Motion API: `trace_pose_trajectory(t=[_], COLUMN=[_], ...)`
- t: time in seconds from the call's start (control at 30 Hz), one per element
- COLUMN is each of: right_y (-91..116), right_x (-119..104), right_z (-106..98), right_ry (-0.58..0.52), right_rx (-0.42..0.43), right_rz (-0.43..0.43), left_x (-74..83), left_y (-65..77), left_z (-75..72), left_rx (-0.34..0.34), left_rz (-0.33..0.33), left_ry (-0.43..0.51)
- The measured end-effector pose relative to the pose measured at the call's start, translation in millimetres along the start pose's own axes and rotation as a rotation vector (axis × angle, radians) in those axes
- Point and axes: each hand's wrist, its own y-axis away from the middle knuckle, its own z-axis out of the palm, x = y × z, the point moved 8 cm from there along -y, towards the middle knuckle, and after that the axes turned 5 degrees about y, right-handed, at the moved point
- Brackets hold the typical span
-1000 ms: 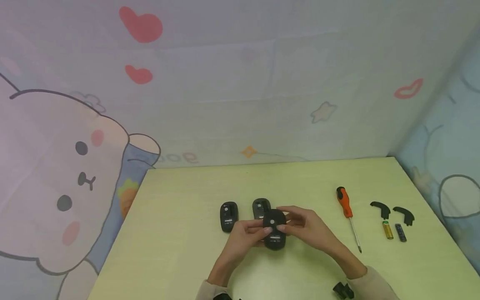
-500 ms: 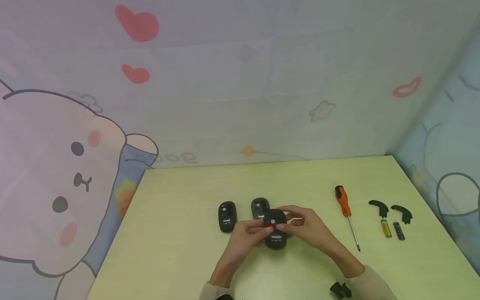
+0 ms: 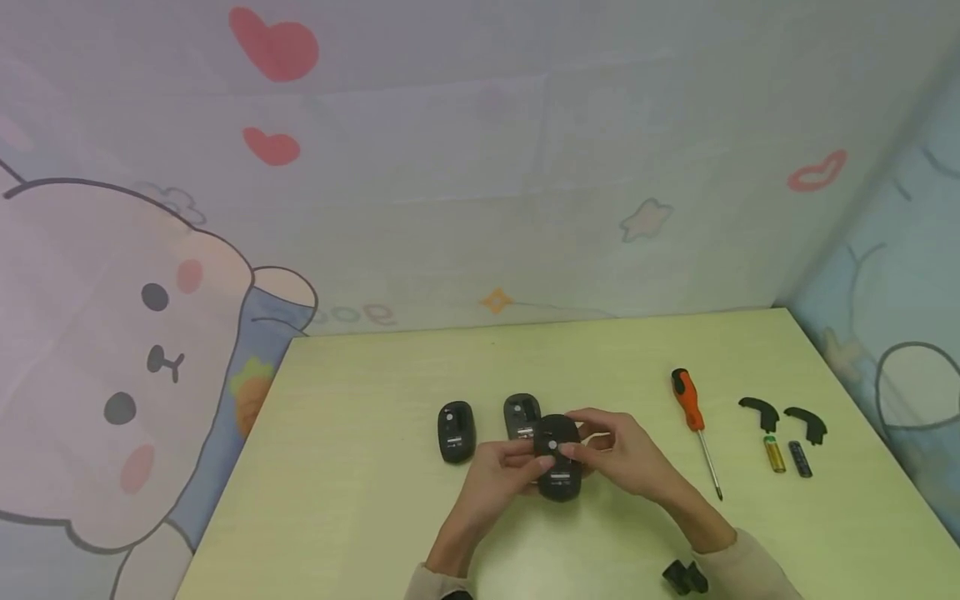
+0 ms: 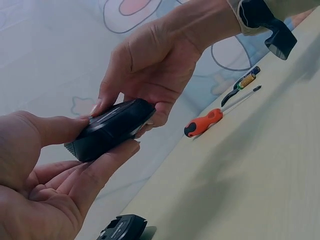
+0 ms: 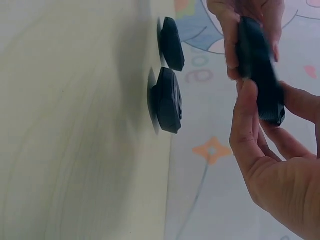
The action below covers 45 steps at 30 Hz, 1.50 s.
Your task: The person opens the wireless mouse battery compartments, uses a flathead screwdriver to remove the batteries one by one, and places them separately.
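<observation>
Both hands hold a black computer mouse (image 3: 559, 479) above the table, its underside facing the head camera. My left hand (image 3: 498, 482) grips its left side, thumb on the underside and fingers beneath, as the left wrist view also shows. Around the right side my right hand (image 3: 622, 454) pinches it, thumb on the underside near a small light round spot. Two more black mice lie upside down on the table: one mouse (image 3: 456, 432) left of the hands, another mouse (image 3: 521, 413) just behind the held one and partly covered by it. Both show an open slot in the underside.
An orange and black screwdriver (image 3: 693, 425) lies to the right. Beyond it are two curved black covers (image 3: 763, 413), a gold battery (image 3: 775, 454) and a dark battery (image 3: 800, 459). Behind the yellowish table (image 3: 360, 467) hangs a printed cloth (image 3: 450, 167).
The held mouse and both hands have shifted slightly to the right. A red light seen on its underside half a second ago no longer shows. The grip of both hands stays the same.
</observation>
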Motion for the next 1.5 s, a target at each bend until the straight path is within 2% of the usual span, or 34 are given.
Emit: trace_pose_trajectory(t=[0.3, 0.57, 0.77, 1.07, 1.23, 1.4, 1.5], right_y=[-3, -2, 5, 20, 28, 43, 57], right_x=[1, 0, -4, -4, 2, 10, 19], right_z=[-3, -14, -28, -63, -92, -122, -143], right_ry=[-0.004, 0.020, 0.072, 0.099, 0.160, 0.140, 0.168], right_rx=[-0.006, 0.119, 0.163, 0.222, 0.267, 0.324, 0.354], right_rz=[0.031, 0.077, 0.091, 0.055, 0.039, -0.006, 0.013], left_x=[0.6, -4.6, -9.1, -10.3, -12.9, -11.8, -10.0], left_y=[1.2, 1.7, 2.5, 3.4, 3.4, 2.1, 2.0], left_z=[-1.8, -2.5, -0.1, 1.3, -3.0, -5.4, -6.1], left_rx=[0.018, 0.027, 0.023, 0.020, 0.033, 0.040, 0.040], left_rz=[-0.008, -0.035, -0.048, -0.034, -0.051, -0.046, -0.042], left_ry=[-0.031, -0.033, -0.013, 0.010, 0.019, 0.022, 0.012])
